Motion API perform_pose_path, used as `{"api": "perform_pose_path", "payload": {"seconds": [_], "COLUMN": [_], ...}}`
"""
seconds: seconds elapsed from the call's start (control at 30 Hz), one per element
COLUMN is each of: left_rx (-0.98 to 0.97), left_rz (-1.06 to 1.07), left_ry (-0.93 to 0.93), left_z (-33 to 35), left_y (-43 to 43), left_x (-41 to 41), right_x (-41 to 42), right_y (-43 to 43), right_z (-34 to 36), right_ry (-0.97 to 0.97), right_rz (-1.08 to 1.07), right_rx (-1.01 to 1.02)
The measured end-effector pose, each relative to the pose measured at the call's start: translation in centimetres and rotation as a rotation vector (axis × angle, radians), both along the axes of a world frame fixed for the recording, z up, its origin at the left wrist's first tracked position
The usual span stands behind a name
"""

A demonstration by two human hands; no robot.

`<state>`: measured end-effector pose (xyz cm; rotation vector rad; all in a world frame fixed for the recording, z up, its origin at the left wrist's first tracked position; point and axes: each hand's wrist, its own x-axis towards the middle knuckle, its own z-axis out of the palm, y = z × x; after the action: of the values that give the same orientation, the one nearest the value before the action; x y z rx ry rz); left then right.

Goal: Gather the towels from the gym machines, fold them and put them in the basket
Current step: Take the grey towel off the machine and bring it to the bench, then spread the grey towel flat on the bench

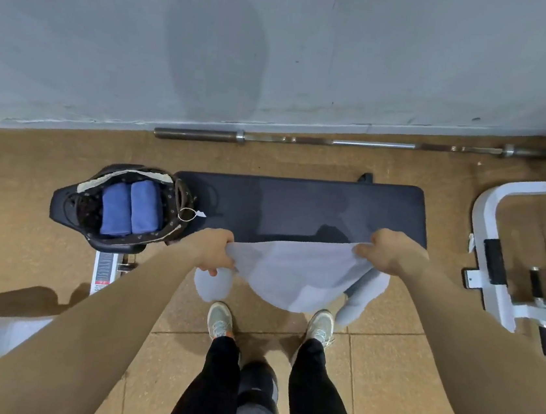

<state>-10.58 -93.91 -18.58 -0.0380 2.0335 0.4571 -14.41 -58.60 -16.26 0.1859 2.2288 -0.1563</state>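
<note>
Two bare forearms reach forward from the bottom of the view, and between them stand black-trousered legs and pale trainers (220,318) on the tan tiled floor (382,372).

The left hand (215,251) and the right hand (392,254) are held well apart, each with its fingers curled tight round one upper corner of a pale grey towel (291,273). The top edge of the towel stretches between the two hands just over the near edge of the table (299,206), a long dark padded gym bench. The rest of the cloth sags below in soft folds towards the trainers. One loose corner hangs under the left hand, and a longer tail droops under the right. The towel is plain, thin and unfolded, with a faint crease across its middle.

At the left end of the table sits the basket (177,196), dark brown with a small light pattern, a pale lining at its rim and a white tag on a loop. Inside it, two blue folded towels (132,207) lie side by side, touching.

A steel barbell (340,142) lies on the floor along the foot of the grey wall (284,38) beyond the table. A white machine frame (489,293) stands to the right.
</note>
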Motion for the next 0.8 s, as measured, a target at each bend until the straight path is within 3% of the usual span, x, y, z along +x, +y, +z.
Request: {"api": "perform_pose_path", "payload": {"seconds": [0.2, 0.37, 0.67, 0.8], "left_rx": [0.101, 0.009, -0.121, -0.172], "left_rz": [0.424, 0.580, 0.356, 0.362], "left_ry": [0.120, 0.454, 0.822, 0.908], "left_z": [-12.7, -20.8, -28.6, -30.3], "left_y": [0.1, -0.8, -1.0, -0.7], "left_x": [-4.8, -8.4, -14.9, -17.1], "right_x": [-5.4, -8.8, -15.3, -17.2], "right_y": [0.4, 0.1, -1.0, -0.8], "right_z": [-12.9, -21.2, -30.6, -33.4], "right_ry": [0.137, 0.381, 0.628, 0.761], "right_rz": [0.055, -0.011, -0.068, -0.070], "right_rx": [-0.031, -0.103, -0.132, -0.138]}}
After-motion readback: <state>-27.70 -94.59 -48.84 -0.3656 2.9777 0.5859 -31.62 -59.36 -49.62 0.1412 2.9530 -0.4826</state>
